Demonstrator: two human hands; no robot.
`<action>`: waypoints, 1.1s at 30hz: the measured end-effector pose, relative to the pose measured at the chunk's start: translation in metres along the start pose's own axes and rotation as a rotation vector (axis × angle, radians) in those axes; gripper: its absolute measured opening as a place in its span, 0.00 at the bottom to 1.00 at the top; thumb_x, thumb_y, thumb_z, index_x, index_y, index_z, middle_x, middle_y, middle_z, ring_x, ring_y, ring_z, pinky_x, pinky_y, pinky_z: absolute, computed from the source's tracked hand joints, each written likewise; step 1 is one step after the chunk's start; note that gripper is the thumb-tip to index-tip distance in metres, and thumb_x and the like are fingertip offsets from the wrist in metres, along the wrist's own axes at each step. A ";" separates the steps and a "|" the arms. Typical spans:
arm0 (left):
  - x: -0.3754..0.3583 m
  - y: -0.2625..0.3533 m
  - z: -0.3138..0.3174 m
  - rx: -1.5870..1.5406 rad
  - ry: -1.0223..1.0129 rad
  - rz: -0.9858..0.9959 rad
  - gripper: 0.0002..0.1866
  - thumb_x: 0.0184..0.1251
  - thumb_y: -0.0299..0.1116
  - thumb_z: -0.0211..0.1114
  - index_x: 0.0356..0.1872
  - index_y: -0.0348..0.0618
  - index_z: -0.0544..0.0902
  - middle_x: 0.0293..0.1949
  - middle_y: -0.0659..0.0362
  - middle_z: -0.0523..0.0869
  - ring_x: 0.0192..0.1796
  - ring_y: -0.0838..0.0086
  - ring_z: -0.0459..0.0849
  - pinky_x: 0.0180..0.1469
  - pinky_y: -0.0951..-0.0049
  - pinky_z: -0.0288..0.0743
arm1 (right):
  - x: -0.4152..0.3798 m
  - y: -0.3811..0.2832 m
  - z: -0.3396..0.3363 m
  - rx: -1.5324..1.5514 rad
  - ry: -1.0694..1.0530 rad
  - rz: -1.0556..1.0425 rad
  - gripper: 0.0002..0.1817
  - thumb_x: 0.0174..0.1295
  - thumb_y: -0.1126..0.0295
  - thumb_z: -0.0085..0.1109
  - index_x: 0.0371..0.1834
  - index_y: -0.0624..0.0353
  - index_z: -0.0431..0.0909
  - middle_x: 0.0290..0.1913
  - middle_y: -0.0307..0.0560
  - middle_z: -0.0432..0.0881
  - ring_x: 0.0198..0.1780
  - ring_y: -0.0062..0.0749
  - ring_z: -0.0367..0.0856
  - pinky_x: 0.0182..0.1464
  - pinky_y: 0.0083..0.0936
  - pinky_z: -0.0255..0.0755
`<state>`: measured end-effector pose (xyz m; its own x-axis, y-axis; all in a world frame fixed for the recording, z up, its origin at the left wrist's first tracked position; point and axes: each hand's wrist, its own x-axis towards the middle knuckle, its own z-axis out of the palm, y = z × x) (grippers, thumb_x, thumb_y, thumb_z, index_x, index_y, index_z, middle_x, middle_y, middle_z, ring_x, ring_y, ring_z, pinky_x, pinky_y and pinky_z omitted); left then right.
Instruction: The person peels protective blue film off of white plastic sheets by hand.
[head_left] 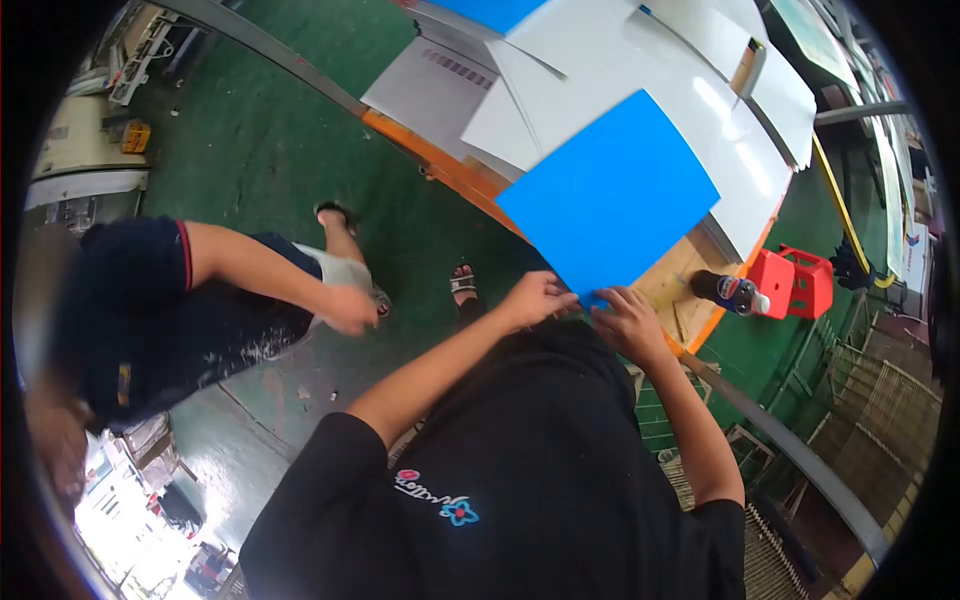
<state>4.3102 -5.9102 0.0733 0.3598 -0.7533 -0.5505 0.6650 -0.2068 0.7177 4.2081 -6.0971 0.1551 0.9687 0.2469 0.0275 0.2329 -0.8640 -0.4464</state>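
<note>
While both hands are brought in close to one another, the fingertips of my left hand (540,300) and right hand (628,320) meet the near corner of a blue sheet (615,190). The fingers of each are bent and drawn inward; I cannot tell whether either is pinching the material or only touching it.

The sheet extends from my fingers over the near edge of the table (660,288) and across part of the white panels (690,120). Whether it lies fully flat or is slightly raised cannot be determined.

Handling, as I judge it: light, thin, fairly stiff across its width, but liable to flex or crease at a corner. The smooth face may slide under dry fingers. Best hold: two opposite edges, thumbs above, fingers beneath.

A dark bottle (722,290) with a pale cap is by the table's right-hand edge, close to the near corner. Beyond that edge, red stools (800,283) are noted. A second piece of blue (490,12) shows toward the far left corner. Well to my left, another person (130,320) in a dark top has one arm extended, apart from the sheet.
</note>
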 end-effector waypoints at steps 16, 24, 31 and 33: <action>-0.008 0.017 -0.055 0.234 0.612 0.002 0.14 0.73 0.31 0.52 0.52 0.34 0.79 0.46 0.54 0.86 0.43 0.70 0.86 0.43 0.72 0.78 | -0.029 0.024 0.026 0.240 0.174 -0.020 0.07 0.49 0.73 0.64 0.32 0.58 0.80 0.43 0.43 0.79 0.46 0.39 0.77 0.48 0.34 0.71; 0.004 0.093 -0.091 -0.077 0.465 0.034 0.20 0.74 0.48 0.52 0.52 0.44 0.80 0.39 0.63 0.84 0.40 0.77 0.81 0.42 0.74 0.76 | 0.005 0.027 -0.007 0.200 0.438 0.324 0.06 0.51 0.75 0.66 0.33 0.58 0.82 0.37 0.46 0.82 0.40 0.43 0.80 0.42 0.36 0.73; 0.019 0.105 -0.099 -0.188 0.266 0.022 0.16 0.75 0.40 0.52 0.47 0.37 0.79 0.41 0.57 0.84 0.42 0.70 0.84 0.46 0.65 0.81 | 0.085 0.009 0.027 0.214 0.632 0.339 0.07 0.52 0.75 0.63 0.34 0.59 0.78 0.39 0.49 0.80 0.43 0.45 0.79 0.45 0.36 0.73; 0.022 0.102 -0.104 -0.224 0.245 -0.020 0.16 0.76 0.40 0.51 0.47 0.37 0.79 0.42 0.58 0.85 0.43 0.70 0.84 0.49 0.63 0.80 | 0.111 -0.013 0.044 0.228 0.587 0.241 0.09 0.51 0.74 0.62 0.37 0.59 0.78 0.43 0.49 0.80 0.46 0.44 0.79 0.47 0.36 0.73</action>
<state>4.4540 -5.8830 0.0903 0.4737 -0.5720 -0.6697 0.7913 -0.0575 0.6088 4.3087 -6.0397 0.1247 0.8924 -0.2767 0.3564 0.0427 -0.7346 -0.6772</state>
